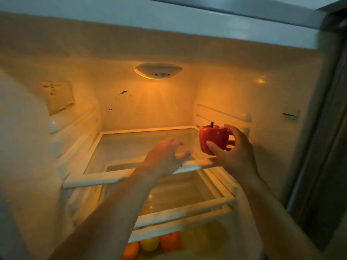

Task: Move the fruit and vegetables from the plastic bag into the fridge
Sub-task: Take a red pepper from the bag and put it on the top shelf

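Placing step: right hand [232,152] grips the red pepper [213,139] upright, thumb in front, fingers behind, at the right end of the top shelf [131,145] inside the fridge [225,87]; can't tell if it touches the glass. Left hand [165,156] holds nothing, fingers loosely spread just above the shelf's front edge. Next, I'd say: set the pepper flat on the glass and let go; orange and yellow fruit [150,243] sits in the bottom drawer, bag not in view.
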Demonstrator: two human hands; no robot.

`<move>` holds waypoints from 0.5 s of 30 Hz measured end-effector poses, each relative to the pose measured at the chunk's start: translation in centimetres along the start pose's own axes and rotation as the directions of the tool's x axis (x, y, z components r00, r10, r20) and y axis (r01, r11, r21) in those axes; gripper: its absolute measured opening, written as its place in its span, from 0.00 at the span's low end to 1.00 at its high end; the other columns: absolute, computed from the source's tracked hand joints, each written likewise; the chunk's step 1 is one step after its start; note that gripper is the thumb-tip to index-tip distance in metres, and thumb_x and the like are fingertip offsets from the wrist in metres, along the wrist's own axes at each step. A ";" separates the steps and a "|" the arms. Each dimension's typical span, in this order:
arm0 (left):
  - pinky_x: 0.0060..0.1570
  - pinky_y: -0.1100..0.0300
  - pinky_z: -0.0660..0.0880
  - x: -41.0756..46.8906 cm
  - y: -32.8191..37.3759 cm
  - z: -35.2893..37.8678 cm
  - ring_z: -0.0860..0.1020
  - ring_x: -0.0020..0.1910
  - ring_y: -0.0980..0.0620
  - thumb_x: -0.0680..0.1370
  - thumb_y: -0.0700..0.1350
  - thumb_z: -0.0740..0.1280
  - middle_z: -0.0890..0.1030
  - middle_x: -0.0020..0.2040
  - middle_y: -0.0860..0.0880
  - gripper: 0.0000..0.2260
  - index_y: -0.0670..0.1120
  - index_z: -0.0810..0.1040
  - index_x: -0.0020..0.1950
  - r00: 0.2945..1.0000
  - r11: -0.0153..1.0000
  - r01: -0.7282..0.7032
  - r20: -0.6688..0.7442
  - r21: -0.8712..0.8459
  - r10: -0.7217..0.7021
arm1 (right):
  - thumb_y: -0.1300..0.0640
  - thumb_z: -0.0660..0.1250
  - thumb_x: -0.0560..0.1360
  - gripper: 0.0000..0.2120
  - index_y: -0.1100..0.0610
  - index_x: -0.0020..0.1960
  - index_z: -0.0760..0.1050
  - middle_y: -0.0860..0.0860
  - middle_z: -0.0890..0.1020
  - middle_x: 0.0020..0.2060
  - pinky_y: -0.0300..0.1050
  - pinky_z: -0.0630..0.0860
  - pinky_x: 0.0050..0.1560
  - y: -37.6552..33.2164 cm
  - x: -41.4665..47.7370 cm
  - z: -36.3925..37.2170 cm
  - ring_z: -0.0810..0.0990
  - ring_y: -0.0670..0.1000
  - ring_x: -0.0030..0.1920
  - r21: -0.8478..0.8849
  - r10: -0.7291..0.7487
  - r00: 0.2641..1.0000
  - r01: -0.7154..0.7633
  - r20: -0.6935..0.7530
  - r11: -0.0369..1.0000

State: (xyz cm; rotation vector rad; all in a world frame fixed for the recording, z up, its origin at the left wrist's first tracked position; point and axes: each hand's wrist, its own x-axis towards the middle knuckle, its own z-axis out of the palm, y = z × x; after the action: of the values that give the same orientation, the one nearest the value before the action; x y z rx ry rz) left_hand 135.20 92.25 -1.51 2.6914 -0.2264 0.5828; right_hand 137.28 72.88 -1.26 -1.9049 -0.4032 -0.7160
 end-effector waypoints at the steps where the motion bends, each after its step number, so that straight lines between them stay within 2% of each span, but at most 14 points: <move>1: 0.63 0.57 0.65 0.1 -0.2 0.2 0.71 0.64 0.48 0.77 0.59 0.60 0.74 0.65 0.49 0.22 0.48 0.72 0.65 1.000 1.000 0.010 0.016 0.020 -0.010 | 0.49 0.75 0.66 0.31 0.49 0.65 0.67 0.51 0.74 0.60 0.52 0.80 0.49 0.4 0.0 0.2 0.77 0.52 0.55 -0.020 0.001 1.000 -0.001 -0.011 1.000; 4: 0.65 0.55 0.65 0.3 -0.6 0.5 0.70 0.65 0.49 0.77 0.60 0.60 0.72 0.65 0.49 0.22 0.50 0.73 0.66 0.997 0.998 0.048 0.061 0.046 -0.051 | 0.47 0.75 0.66 0.33 0.49 0.66 0.66 0.50 0.74 0.60 0.52 0.80 0.51 1.3 0.0 0.5 0.76 0.52 0.56 -0.050 0.007 0.999 -0.009 -0.032 0.999; 9: 0.59 0.52 0.72 0.5 -1.2 0.6 0.75 0.58 0.49 0.74 0.61 0.62 0.79 0.57 0.50 0.17 0.55 0.78 0.56 0.990 0.993 0.117 0.080 0.009 -0.117 | 0.48 0.75 0.66 0.34 0.47 0.67 0.64 0.46 0.70 0.59 0.51 0.80 0.52 1.5 -0.1 1.7 0.74 0.50 0.57 -0.052 -0.025 0.999 0.024 -0.028 0.998; 15: 0.56 0.52 0.73 0.0 -0.7 0.2 0.77 0.54 0.50 0.72 0.60 0.63 0.81 0.53 0.51 0.15 0.55 0.79 0.53 0.988 0.988 0.145 0.059 -0.057 -0.142 | 0.51 0.75 0.67 0.33 0.50 0.68 0.64 0.51 0.71 0.62 0.52 0.78 0.54 1.1 -0.4 2.5 0.73 0.52 0.59 -0.088 -0.046 0.997 0.040 -0.066 0.995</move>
State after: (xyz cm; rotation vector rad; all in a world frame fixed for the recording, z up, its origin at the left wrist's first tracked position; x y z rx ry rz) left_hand 135.47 92.83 -1.87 2.6398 -0.0627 0.4514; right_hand 138.36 74.69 -3.09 -1.9521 -0.3761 -0.8363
